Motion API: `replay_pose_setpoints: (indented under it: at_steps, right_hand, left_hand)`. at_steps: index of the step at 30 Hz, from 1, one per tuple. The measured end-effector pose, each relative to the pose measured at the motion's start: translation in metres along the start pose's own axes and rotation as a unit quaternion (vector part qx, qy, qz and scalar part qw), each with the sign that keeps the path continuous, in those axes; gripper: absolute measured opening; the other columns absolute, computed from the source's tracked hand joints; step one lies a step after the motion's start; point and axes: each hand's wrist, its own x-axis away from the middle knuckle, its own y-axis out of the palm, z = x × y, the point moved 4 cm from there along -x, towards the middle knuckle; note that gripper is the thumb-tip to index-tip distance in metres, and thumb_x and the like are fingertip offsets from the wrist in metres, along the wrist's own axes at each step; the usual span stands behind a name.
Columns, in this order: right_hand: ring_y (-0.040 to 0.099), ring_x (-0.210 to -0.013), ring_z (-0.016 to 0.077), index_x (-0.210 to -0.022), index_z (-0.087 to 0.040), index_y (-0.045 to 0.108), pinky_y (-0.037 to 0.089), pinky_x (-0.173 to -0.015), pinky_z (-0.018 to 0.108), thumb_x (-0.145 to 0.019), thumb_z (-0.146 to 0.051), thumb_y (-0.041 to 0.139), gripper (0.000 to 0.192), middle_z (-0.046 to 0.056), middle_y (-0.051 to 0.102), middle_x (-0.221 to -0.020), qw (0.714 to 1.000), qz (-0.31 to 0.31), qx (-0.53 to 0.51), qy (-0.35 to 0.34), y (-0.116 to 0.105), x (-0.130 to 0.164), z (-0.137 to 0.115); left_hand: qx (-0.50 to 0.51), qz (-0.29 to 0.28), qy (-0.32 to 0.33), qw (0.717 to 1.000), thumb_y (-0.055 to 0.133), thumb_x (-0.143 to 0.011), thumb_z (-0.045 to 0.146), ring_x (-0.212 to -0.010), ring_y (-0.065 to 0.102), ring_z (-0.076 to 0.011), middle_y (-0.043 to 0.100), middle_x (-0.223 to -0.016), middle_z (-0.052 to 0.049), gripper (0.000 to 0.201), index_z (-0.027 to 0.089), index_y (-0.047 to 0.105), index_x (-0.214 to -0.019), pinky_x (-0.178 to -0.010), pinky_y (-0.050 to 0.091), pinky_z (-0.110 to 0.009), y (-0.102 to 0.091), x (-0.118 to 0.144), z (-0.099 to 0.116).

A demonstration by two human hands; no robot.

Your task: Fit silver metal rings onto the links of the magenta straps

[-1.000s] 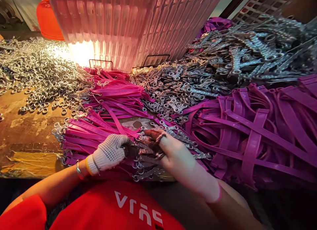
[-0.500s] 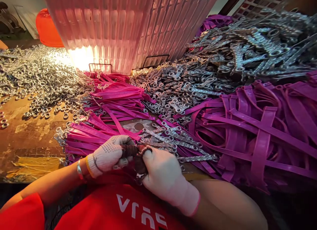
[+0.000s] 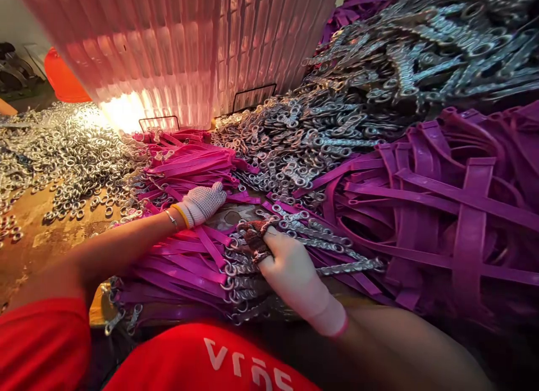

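Gloved hands among pink straps and metal fittings on a crowded tabletop.

Head view: the left hand (image 3: 205, 201), in a dotted knit glove, lies knuckles-up with fingers curled on the pink straps (image 3: 191, 165); whether it grips one cannot be told. The right hand (image 3: 290, 267), just beside it and nearer the body, pinches a strap end with its metal fitting (image 3: 252, 239) between stained fingertips (image 3: 257, 246). Finished straps (image 3: 185, 273) lie under both wrists, reaching the near tabletop edge. Purple straps (image 3: 442, 200) crowd the right hand's outer side; metal links (image 3: 295, 144) are heaped beyond it. Left of the left hand, past loose rings (image 3: 63, 155), bare tabletop (image 3: 37, 239) shows. A ribbed pink bin (image 3: 189, 48) closes off the far side.
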Motion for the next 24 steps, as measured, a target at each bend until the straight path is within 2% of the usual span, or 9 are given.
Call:
replay_pose_setpoints:
  at_steps: [4, 8, 11, 13, 15, 16, 18, 21, 24]
  right_hand:
    - [0.065, -0.086, 0.0249, -0.102, -0.016, 0.068, 0.049, -0.080, 0.032, -0.074, -0.009, 0.042, 0.038, 0.010, 0.072, -0.086, 0.999, -0.015, 0.029, 0.013, 0.004, -0.001, -0.002]
    - [0.064, -0.091, 0.0234, -0.118, -0.017, 0.063, 0.048, -0.082, 0.030, -0.073, -0.006, 0.043, 0.051, 0.009, 0.072, -0.095, 0.999, -0.008, 0.027, -0.023, 0.005, -0.004, -0.015]
    - [0.063, -0.095, 0.0243, -0.115, -0.014, 0.065, 0.047, -0.084, 0.032, -0.072, -0.005, 0.044, 0.049, 0.011, 0.070, -0.100, 0.998, -0.012, 0.039, -0.056, 0.007, -0.006, -0.031]
    - [0.063, -0.092, 0.0239, -0.112, -0.014, 0.066, 0.046, -0.083, 0.031, -0.072, -0.005, 0.044, 0.046, 0.011, 0.069, -0.099, 0.996, -0.011, 0.058, -0.064, 0.007, -0.009, -0.041]
    - [0.062, -0.089, 0.0229, -0.108, -0.016, 0.066, 0.045, -0.080, 0.030, -0.074, -0.006, 0.045, 0.042, 0.010, 0.069, -0.096, 0.993, -0.011, 0.090, -0.069, 0.006, -0.010, -0.052]
    - [0.062, -0.087, 0.0225, -0.105, -0.016, 0.067, 0.044, -0.078, 0.030, -0.074, -0.006, 0.045, 0.039, 0.010, 0.069, -0.095, 0.991, -0.014, 0.114, -0.072, 0.006, -0.011, -0.057]
    - [0.061, -0.082, 0.0218, -0.097, -0.017, 0.067, 0.042, -0.072, 0.029, -0.074, -0.008, 0.048, 0.031, 0.009, 0.069, -0.093, 0.982, -0.022, 0.170, -0.078, 0.007, -0.012, -0.067]
    - [0.060, -0.075, 0.0207, -0.088, -0.017, 0.067, 0.037, -0.063, 0.030, -0.076, -0.009, 0.051, 0.022, 0.010, 0.068, -0.091, 0.964, -0.037, 0.247, -0.090, 0.010, -0.012, -0.081]
    - [0.060, -0.072, 0.0209, -0.087, -0.017, 0.067, 0.032, -0.058, 0.031, -0.081, -0.011, 0.050, 0.019, 0.011, 0.067, -0.091, 0.949, -0.068, 0.287, -0.113, 0.013, -0.009, -0.091]
  left_hand:
    - [-0.040, 0.008, 0.014, 0.999, 0.044, -0.094, 0.019, -0.087, 0.067, -0.0269, 0.063, -0.106, -0.017, 0.030, 0.013, 0.064, -0.115, -0.073, 0.048, -0.035, -0.013, 0.021, -0.010]
    - [-0.046, 0.062, 0.022, 0.997, 0.041, -0.093, 0.013, -0.092, 0.064, -0.0241, 0.063, -0.111, -0.015, 0.038, 0.016, 0.062, -0.125, -0.073, 0.047, -0.032, -0.029, 0.052, -0.027]
    - [0.017, 0.114, 0.031, 0.993, 0.043, -0.091, 0.013, -0.093, 0.063, -0.0230, 0.064, -0.114, -0.013, 0.039, 0.020, 0.063, -0.124, -0.072, 0.046, -0.030, -0.035, 0.076, -0.030]
    - [0.139, 0.132, 0.044, 0.981, 0.048, -0.091, 0.019, -0.087, 0.064, -0.0206, 0.067, -0.102, -0.010, 0.028, 0.018, 0.067, -0.112, -0.069, 0.047, -0.027, -0.038, 0.089, -0.027]
    - [0.306, 0.093, 0.023, 0.947, 0.050, -0.093, 0.030, -0.064, 0.061, -0.0154, 0.065, -0.075, -0.004, 0.022, 0.017, 0.065, -0.101, -0.055, 0.044, -0.023, -0.036, 0.100, -0.022]
    - [0.386, 0.059, -0.001, 0.921, 0.050, -0.094, 0.036, -0.051, 0.055, -0.0126, 0.059, -0.062, 0.000, 0.023, 0.018, 0.063, -0.097, -0.047, 0.040, -0.021, -0.033, 0.106, -0.019]
    - [0.507, -0.007, -0.043, 0.861, 0.050, -0.094, 0.043, -0.037, 0.042, -0.0087, 0.050, -0.051, 0.005, 0.026, 0.019, 0.058, -0.088, -0.037, 0.031, -0.019, -0.026, 0.117, -0.012]
    - [0.589, -0.042, -0.077, 0.804, 0.055, -0.090, 0.048, -0.035, 0.038, -0.0062, 0.048, -0.050, 0.005, 0.035, 0.018, 0.050, -0.072, -0.033, 0.027, -0.017, -0.016, 0.130, -0.006]
    - [0.654, -0.061, -0.092, 0.748, 0.056, -0.090, 0.048, -0.034, 0.031, -0.0050, 0.043, -0.046, 0.005, 0.038, 0.018, 0.049, -0.068, -0.032, 0.024, -0.016, -0.008, 0.139, -0.003]
